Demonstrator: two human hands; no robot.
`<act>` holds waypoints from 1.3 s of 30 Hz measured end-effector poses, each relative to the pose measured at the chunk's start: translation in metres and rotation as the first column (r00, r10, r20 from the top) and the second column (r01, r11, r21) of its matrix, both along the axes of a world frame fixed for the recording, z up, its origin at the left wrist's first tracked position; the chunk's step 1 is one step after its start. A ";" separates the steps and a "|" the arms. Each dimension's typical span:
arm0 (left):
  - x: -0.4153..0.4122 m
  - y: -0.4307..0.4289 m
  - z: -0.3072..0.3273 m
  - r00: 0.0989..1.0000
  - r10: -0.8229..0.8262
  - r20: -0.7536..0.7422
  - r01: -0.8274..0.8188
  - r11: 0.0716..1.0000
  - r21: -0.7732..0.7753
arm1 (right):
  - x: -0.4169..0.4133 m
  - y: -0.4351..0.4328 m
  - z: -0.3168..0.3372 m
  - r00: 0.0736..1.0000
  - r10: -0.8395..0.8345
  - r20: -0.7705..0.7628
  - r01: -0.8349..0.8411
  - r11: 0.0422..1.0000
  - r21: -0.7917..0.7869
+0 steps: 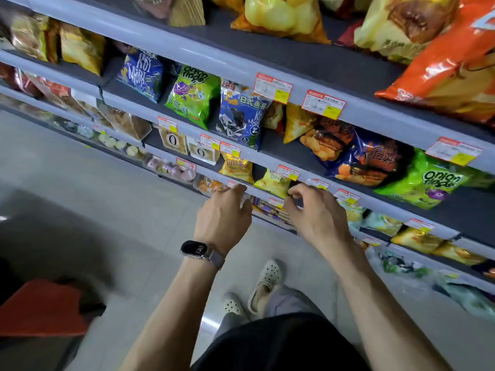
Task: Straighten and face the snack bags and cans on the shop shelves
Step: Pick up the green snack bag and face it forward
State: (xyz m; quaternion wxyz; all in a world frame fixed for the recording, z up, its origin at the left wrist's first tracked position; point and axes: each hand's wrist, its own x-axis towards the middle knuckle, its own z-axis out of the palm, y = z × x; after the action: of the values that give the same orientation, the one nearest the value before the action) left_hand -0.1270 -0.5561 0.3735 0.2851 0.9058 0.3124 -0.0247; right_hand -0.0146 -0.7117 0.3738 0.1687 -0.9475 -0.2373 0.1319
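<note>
2 hands sit apart, the left hand and right hand, fingers curled at the grey metal shelf lip; whether either grips anything I cannot tell. Just beyond, between them but nearer the right, the small yellow plastic snack bag stands roughly upright.

Mid-frame, an onion rings bag stands left of a fish-snack bag on one shelf. Below it, the left hand and right hand are side by side at the next shelf's edge.
</note>
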 end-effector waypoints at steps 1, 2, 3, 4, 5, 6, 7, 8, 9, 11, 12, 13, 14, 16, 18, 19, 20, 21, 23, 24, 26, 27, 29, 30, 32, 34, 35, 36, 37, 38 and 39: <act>-0.002 0.010 -0.003 1.000 0.013 -0.021 -0.013 1.000 0.002 | 0.001 0.012 -0.002 1.000 0.014 0.002 -0.014 1.000 -0.009; -0.002 0.021 -0.005 0.999 0.023 -0.044 -0.022 1.000 0.008 | 0.004 0.023 -0.004 1.000 0.031 0.006 -0.031 0.999 -0.015; 0.000 0.031 -0.007 0.997 0.030 -0.064 -0.028 0.999 0.018 | 0.009 0.034 -0.007 0.999 0.044 0.010 -0.044 0.999 -0.016; 0.002 0.042 -0.010 0.996 0.033 -0.084 -0.031 0.999 0.029 | 0.014 0.045 -0.010 0.999 0.051 0.014 -0.051 0.999 -0.014; 0.005 0.053 -0.012 0.994 0.036 -0.100 -0.032 0.999 0.042 | 0.019 0.057 -0.013 0.999 0.051 0.010 -0.051 0.999 -0.014; 0.010 0.065 -0.014 0.993 0.042 -0.114 -0.036 0.998 0.054 | 0.026 0.069 -0.016 0.999 0.050 0.000 -0.050 0.999 -0.018; 0.015 0.077 -0.015 0.990 0.049 -0.130 -0.040 0.997 0.066 | 0.032 0.082 -0.019 0.999 0.048 -0.017 -0.049 0.998 -0.025; 0.020 0.089 -0.017 0.988 0.055 -0.145 -0.044 0.996 0.076 | 0.037 0.094 -0.022 0.998 0.045 -0.036 -0.046 0.998 -0.030; 0.026 0.100 -0.018 0.985 0.059 -0.164 -0.046 0.996 0.081 | 0.042 0.105 -0.024 0.998 0.033 -0.057 -0.035 0.999 -0.029; 0.037 0.122 -0.019 0.978 0.073 -0.195 -0.057 0.995 0.085 | 0.052 0.125 -0.028 0.996 0.000 -0.088 -0.002 1.000 -0.018; 0.042 0.133 -0.021 0.976 0.082 -0.204 -0.065 0.994 0.089 | 0.057 0.132 -0.030 0.995 -0.021 -0.101 0.019 1.000 -0.016; 0.047 0.143 -0.022 0.974 0.091 -0.207 -0.072 0.993 0.098 | 0.062 0.138 -0.033 0.992 -0.046 -0.117 0.045 0.999 -0.012; 0.052 0.153 -0.023 0.973 0.101 -0.206 -0.080 0.991 0.108 | 0.067 0.144 -0.037 0.988 -0.075 -0.136 0.075 0.997 -0.002; 0.061 0.172 -0.026 0.973 0.122 -0.198 -0.098 0.987 0.128 | 0.078 0.154 -0.046 0.973 -0.139 -0.184 0.147 0.989 0.033; 0.070 0.191 -0.030 0.972 0.147 -0.185 -0.124 0.984 0.128 | 0.086 0.162 -0.055 0.944 -0.207 -0.256 0.239 0.966 0.099; 0.074 0.201 -0.032 0.971 0.157 -0.181 -0.135 0.982 0.128 | 0.088 0.167 -0.059 0.929 -0.227 -0.294 0.277 0.950 0.145; 0.079 0.212 -0.034 0.971 0.163 -0.175 -0.141 0.981 0.133 | 0.091 0.171 -0.064 0.916 -0.237 -0.323 0.310 0.931 0.193; 0.083 0.222 -0.037 0.972 0.166 -0.167 -0.143 0.980 0.141 | 0.092 0.176 -0.068 0.908 -0.244 -0.340 0.333 0.912 0.237; 0.091 0.243 -0.042 0.978 0.158 -0.135 -0.137 0.978 0.154 | 0.092 0.185 -0.076 0.900 -0.251 -0.355 0.367 0.878 0.309; 0.095 0.253 -0.045 0.981 0.155 -0.114 -0.136 0.978 0.156 | 0.091 0.190 -0.079 0.895 -0.257 -0.365 0.385 0.859 0.338; 0.101 0.273 -0.051 0.986 0.153 -0.071 -0.142 0.980 0.143 | 0.090 0.199 -0.085 0.884 -0.282 -0.372 0.421 0.825 0.377; 0.105 0.283 -0.054 0.987 0.149 -0.052 -0.141 0.982 0.128 | 0.090 0.204 -0.087 0.878 -0.304 -0.369 0.443 0.810 0.385; 0.113 0.299 -0.060 0.991 0.134 -0.024 -0.132 0.988 0.084 | 0.091 0.213 -0.091 0.873 -0.360 -0.329 0.477 0.772 0.419; 0.118 0.307 -0.063 0.992 0.125 -0.012 -0.124 0.991 0.055 | 0.094 0.217 -0.095 0.871 -0.389 -0.299 0.488 0.754 0.439; 0.130 0.322 -0.070 0.994 0.102 0.025 -0.102 0.995 0.004 | 0.099 0.221 -0.101 0.868 -0.417 -0.271 0.497 0.742 0.450; 0.143 0.337 -0.077 0.994 0.092 0.059 -0.090 0.995 -0.036 | 0.101 0.227 -0.100 0.859 -0.435 -0.271 0.513 0.729 0.454; 0.149 0.345 -0.081 0.995 0.082 0.063 -0.079 0.996 -0.049 | 0.101 0.229 -0.098 0.852 -0.445 -0.277 0.524 0.720 0.454; 0.155 0.353 -0.085 0.996 0.068 0.054 -0.064 0.996 -0.064 | 0.104 0.230 -0.098 0.848 -0.453 -0.276 0.530 0.714 0.458; 0.161 0.359 -0.088 0.998 0.053 0.040 -0.050 0.995 -0.080 | 0.106 0.231 -0.099 0.842 -0.462 -0.277 0.539 0.709 0.456; 0.166 0.365 -0.090 0.999 0.034 0.036 -0.030 0.995 -0.098 | 0.107 0.231 -0.101 0.837 -0.468 -0.283 0.547 0.699 0.461; 0.170 0.368 -0.091 0.999 0.010 0.039 -0.006 0.993 -0.114 | 0.108 0.230 -0.102 0.832 -0.473 -0.291 0.555 0.691 0.462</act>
State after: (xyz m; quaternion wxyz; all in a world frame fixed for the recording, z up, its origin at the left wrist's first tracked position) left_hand 0.0428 -0.1880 0.2825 0.3427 0.8871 0.3084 -0.0235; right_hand 0.0930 -0.4812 0.2715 0.4699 -0.8788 0.0245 0.0789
